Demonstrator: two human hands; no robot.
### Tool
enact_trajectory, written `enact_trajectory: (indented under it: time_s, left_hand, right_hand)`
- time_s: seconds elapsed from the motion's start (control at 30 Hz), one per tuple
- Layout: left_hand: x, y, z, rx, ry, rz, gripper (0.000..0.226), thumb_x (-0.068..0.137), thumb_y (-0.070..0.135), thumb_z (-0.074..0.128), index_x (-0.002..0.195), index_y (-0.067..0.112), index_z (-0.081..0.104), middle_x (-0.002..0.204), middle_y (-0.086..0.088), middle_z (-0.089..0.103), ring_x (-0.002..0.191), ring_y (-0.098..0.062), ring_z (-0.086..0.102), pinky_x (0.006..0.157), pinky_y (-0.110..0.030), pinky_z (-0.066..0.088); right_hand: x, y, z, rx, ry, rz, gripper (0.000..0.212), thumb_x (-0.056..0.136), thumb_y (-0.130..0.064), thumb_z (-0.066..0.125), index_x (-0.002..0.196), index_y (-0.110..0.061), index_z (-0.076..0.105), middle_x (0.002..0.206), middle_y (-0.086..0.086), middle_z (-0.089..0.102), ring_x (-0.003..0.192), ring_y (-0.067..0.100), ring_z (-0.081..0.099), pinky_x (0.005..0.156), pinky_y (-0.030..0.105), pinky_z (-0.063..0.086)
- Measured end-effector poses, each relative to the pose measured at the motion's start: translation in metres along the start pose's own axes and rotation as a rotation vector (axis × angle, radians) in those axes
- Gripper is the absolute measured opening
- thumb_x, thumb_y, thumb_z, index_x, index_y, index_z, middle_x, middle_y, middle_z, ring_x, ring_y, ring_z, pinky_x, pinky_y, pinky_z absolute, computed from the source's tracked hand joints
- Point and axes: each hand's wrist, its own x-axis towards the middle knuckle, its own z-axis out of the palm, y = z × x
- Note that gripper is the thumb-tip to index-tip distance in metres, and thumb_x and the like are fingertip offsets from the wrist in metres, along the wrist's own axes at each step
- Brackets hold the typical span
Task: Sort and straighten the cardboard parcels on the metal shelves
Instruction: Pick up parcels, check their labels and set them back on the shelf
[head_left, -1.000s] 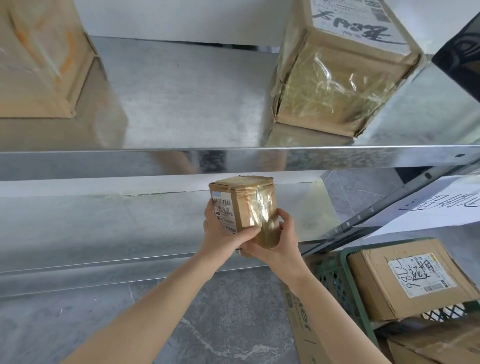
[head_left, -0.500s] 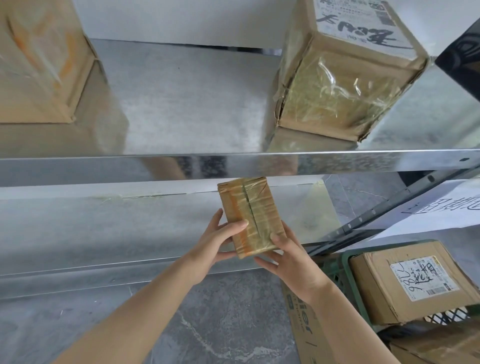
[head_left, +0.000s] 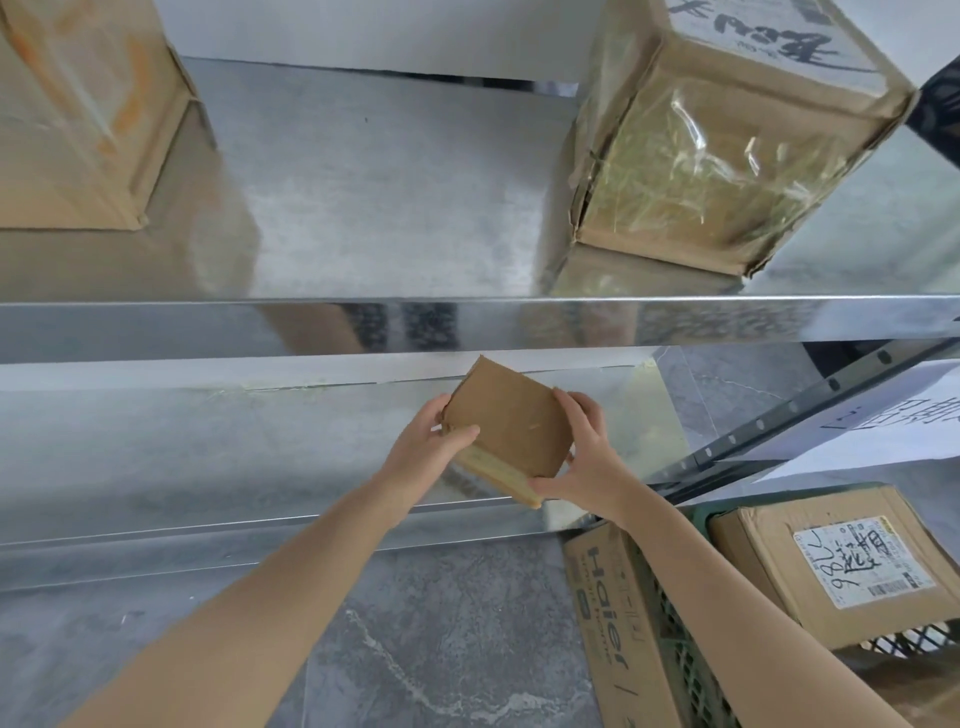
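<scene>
The left hand (head_left: 431, 441) grips the left edge of a small parcel (head_left: 511, 421), thumb lying across its plain brown face. The right hand (head_left: 587, 457) curls its fingers over the right edge, its thumb near the lower corner. Between them the parcel is tilted, one corner pointing up, above the front part of the lower shelf (head_left: 208, 457) and just below the front lip of the upper shelf (head_left: 311, 327). It appears clear of the metal, though the underside is hidden. Both holds sit on edges, not underneath, so I judge that a slack finger on the smooth cardboard could let the parcel turn and drop. If it is raised at this tilt, the top corner could knock the upper lip. The shiny lower shelf looks slippery, and a parcel put down near its front lip could slide off to the floor. To the right a green crate (head_left: 696, 512) holding a labelled parcel (head_left: 831, 561) lies near the right forearm, so a wide sweep could catch it. On the upper shelf, the big taped parcel (head_left: 727, 156) stands askew, well apart from the hands.
</scene>
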Motion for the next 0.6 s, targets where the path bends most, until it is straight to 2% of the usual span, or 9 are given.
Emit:
enact_trajectory:
  time_s: [0.03,0.1,0.13,0.2,0.23,0.3,0.4,0.5,0.6]
  left_hand:
    - [0.002,0.003,0.001,-0.008,-0.003,0.004,0.044,0.092,0.023,0.059,0.134,0.023,0.045,0.120,0.014,0.055,0.100,0.007,0.051,0.077,-0.012,0.036]
    - [0.005,0.005,0.004,-0.011,0.006,0.003,0.037,0.093,0.023,0.058,0.128,0.020,0.048,0.106,0.021,0.052,0.090,0.015,0.047,0.070,-0.010,0.034]
    - [0.006,0.004,0.006,-0.007,0.003,-0.001,0.036,0.093,0.023,0.058,0.127,0.020,0.049,0.105,0.023,0.051,0.090,0.016,0.046,0.070,-0.010,0.034]
    - [0.006,0.004,0.007,0.003,-0.019,-0.015,0.036,0.093,0.023,0.058,0.128,0.020,0.047,0.107,0.024,0.049,0.092,0.015,0.047,0.072,-0.014,0.036]
    - [0.006,0.003,0.007,0.010,-0.036,-0.023,0.038,0.093,0.024,0.058,0.128,0.021,0.046,0.109,0.023,0.049,0.095,0.012,0.047,0.075,-0.018,0.036]
    - [0.007,-0.001,0.010,0.034,-0.080,-0.053,0.041,0.093,0.025,0.058,0.131,0.020,0.042,0.118,0.017,0.048,0.104,0.003,0.045,0.086,-0.022,0.030]
    - [0.006,-0.007,0.012,0.034,-0.153,-0.112,0.056,0.092,0.026,0.059,0.141,0.019,0.032,0.139,0.009,0.040,0.120,-0.003,0.035,0.096,-0.025,0.026]
    - [0.004,-0.015,0.017,0.092,-0.230,-0.145,0.077,0.092,0.027,0.060,0.152,0.019,0.013,0.155,0.007,0.021,0.141,-0.011,0.021,0.112,-0.034,0.021]
    - [0.001,-0.022,0.018,0.196,-0.279,-0.143,0.092,0.092,0.027,0.062,0.153,0.019,-0.006,0.159,0.006,0.008,0.147,-0.016,0.011,0.116,-0.035,0.015]
  right_hand:
    - [0.003,0.000,-0.001,-0.007,-0.010,0.012,0.116,0.074,-0.013,0.080,0.153,-0.026,-0.003,0.155,-0.008,-0.009,0.142,0.021,0.016,0.111,0.034,0.037]
    - [0.008,0.003,-0.003,0.036,-0.004,0.081,0.121,0.079,-0.004,0.074,0.151,-0.029,-0.020,0.157,-0.007,-0.027,0.148,0.023,0.008,0.105,0.030,0.038]
    - [0.009,0.005,-0.004,0.061,0.006,0.116,0.121,0.081,0.000,0.070,0.149,-0.030,-0.026,0.159,-0.003,-0.024,0.147,0.026,0.012,0.101,0.030,0.041]
    - [0.012,0.009,-0.005,0.068,0.018,0.164,0.118,0.084,0.002,0.066,0.147,-0.030,-0.029,0.159,0.006,0.011,0.132,0.030,0.039,0.088,0.032,0.049]
    - [0.013,0.011,-0.004,0.056,0.032,0.181,0.115,0.085,0.001,0.064,0.148,-0.030,-0.028,0.152,0.008,0.028,0.120,0.028,0.049,0.083,0.034,0.051]
    - [0.018,0.017,-0.001,0.037,0.077,0.205,0.109,0.088,-0.001,0.061,0.149,-0.030,-0.026,0.140,0.009,0.042,0.104,0.027,0.057,0.080,0.039,0.054]
    - [0.024,0.020,0.002,0.005,0.101,0.236,0.102,0.092,-0.002,0.057,0.150,-0.032,-0.021,0.133,0.011,0.048,0.091,0.025,0.058,0.073,0.036,0.053]
    - [0.024,0.023,0.009,-0.043,0.086,0.260,0.095,0.093,-0.001,0.053,0.152,-0.029,-0.016,0.135,0.011,0.047,0.088,0.022,0.056,0.074,0.037,0.054]
    - [0.019,0.023,0.014,-0.191,0.095,0.231,0.088,0.094,-0.005,0.051,0.154,-0.020,-0.012,0.148,0.010,0.038,0.105,0.026,0.055,0.077,0.031,0.048]
